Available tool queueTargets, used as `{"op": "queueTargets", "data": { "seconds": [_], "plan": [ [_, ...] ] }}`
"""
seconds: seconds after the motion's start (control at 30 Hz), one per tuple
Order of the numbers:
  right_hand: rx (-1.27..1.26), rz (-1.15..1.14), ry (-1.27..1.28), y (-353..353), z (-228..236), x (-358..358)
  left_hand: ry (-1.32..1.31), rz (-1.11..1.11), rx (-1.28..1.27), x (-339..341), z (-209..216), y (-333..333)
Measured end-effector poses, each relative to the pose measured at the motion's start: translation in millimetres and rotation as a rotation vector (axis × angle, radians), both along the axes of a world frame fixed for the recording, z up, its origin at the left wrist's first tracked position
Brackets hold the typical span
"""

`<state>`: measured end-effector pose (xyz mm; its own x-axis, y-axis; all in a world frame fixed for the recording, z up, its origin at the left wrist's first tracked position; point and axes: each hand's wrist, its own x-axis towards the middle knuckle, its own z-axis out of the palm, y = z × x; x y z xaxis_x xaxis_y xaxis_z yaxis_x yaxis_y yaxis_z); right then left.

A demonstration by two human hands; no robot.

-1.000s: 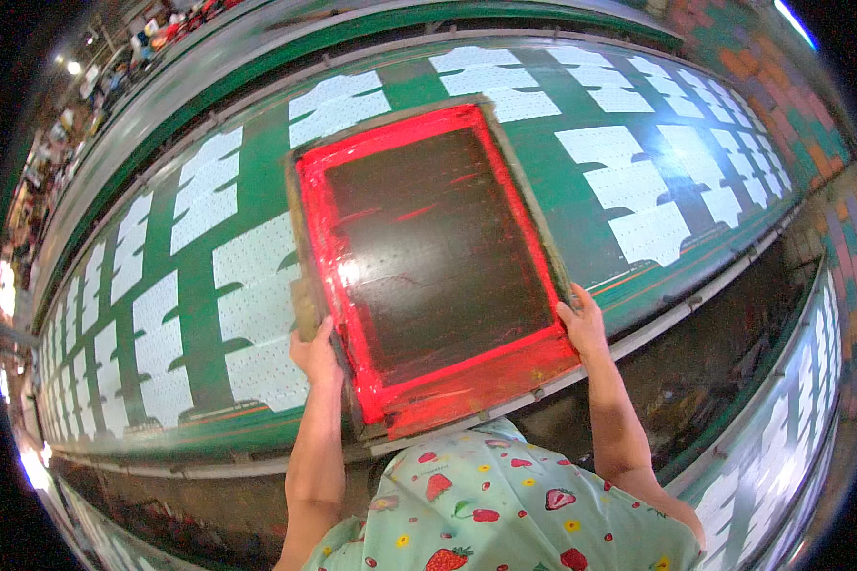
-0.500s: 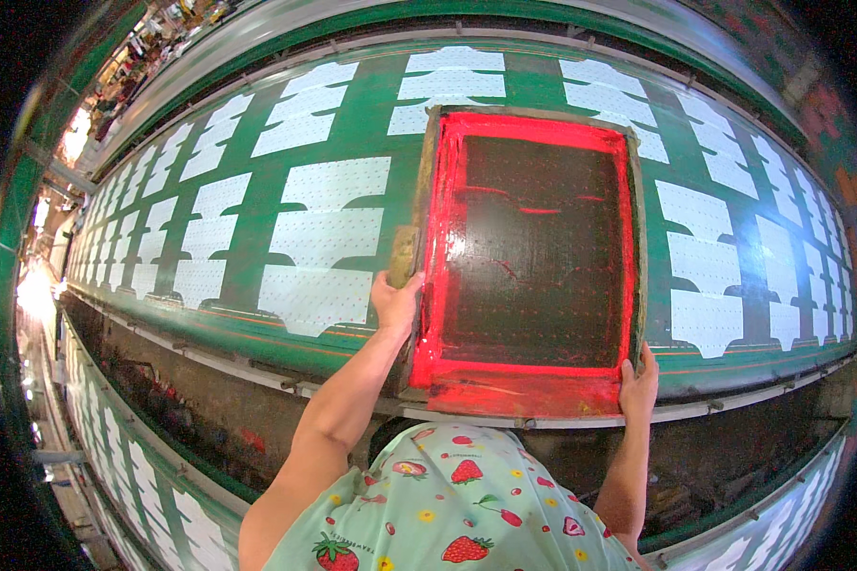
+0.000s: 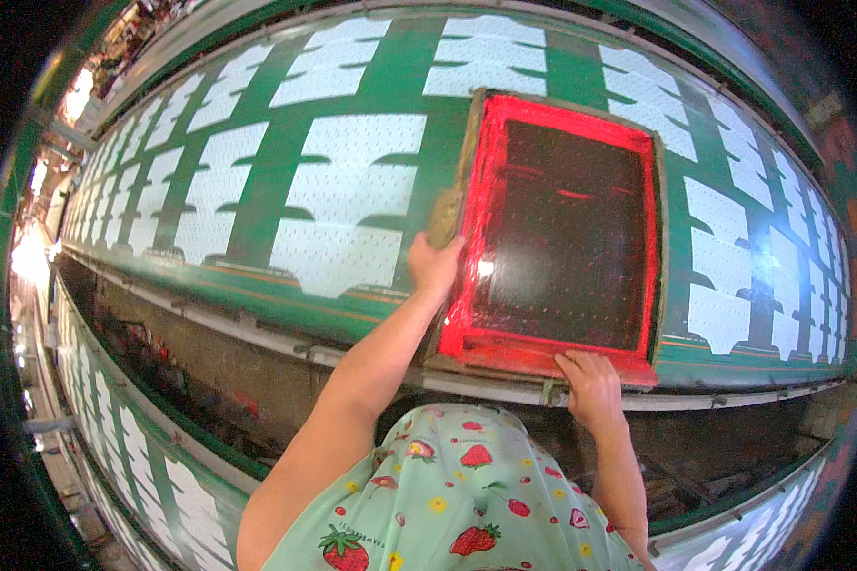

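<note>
A screen-printing frame (image 3: 564,238), with a dark mesh panel and a bright red border, lies over the green table. My left hand (image 3: 435,263) grips its left side, the fingers closed just below a worn yellowish-brown block on the rim (image 3: 444,217). At the near edge, toward the right, my right hand (image 3: 592,383) has its fingers bent over the red border, the thumb out of sight below. White cut fabric pieces (image 3: 354,195) with small dots lie left of the frame; more white pieces (image 3: 717,266) lie to its right. Whatever is under the dark panel is hidden.
The long green table (image 3: 286,305) carries rows of white pieces to both sides and behind. A metal rail (image 3: 305,350) runs along its near edge. Below it, a dark gap separates this table from another with white pieces (image 3: 200,509) at lower left.
My right hand has gone from the frame's right side near the corner to its near edge, further left. My left hand keeps its place on the left side. The whole view has shifted slightly.
</note>
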<state>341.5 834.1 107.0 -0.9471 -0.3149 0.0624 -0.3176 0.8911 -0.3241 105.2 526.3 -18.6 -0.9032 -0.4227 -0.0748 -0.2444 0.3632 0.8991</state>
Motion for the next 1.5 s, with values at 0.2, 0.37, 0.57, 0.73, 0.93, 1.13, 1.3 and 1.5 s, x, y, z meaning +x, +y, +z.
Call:
{"op": "queueTargets", "data": {
  "seconds": [0.2, 0.37, 0.57, 0.73, 0.93, 1.13, 1.3, 1.5],
  "plan": [
    [0.119, -0.059, -0.246, -22, 20, -41, 0.000, 0.027, -0.060, 6, 23, 5],
    [0.206, -0.118, -0.323, -26, 28, -23, 0.154, -0.049, 0.039, 7, 23, 3],
    [0.162, -0.114, -0.054, -36, -7, -3, 0.166, -0.021, 0.066, 4, 13, 5],
    [0.152, -0.116, 0.153, -29, -27, -36, 0.170, -0.003, 0.034, 5, 12, 6],
    [0.167, -0.072, 0.230, 7, -41, -145, 0.171, -0.013, 0.040, 7, 14, 7],
    [0.167, -0.088, 0.181, 40, -46, -276, 0.122, 0.008, 0.020, 8, 30, 14],
    [0.195, -0.054, 0.218, 66, -54, -379, 0.079, 0.030, 0.036, 6, 26, 14],
    [0.232, -0.053, 0.190, 78, -45, -472, 0.137, 0.044, -0.023, 5, 23, 16]
  ]
}}
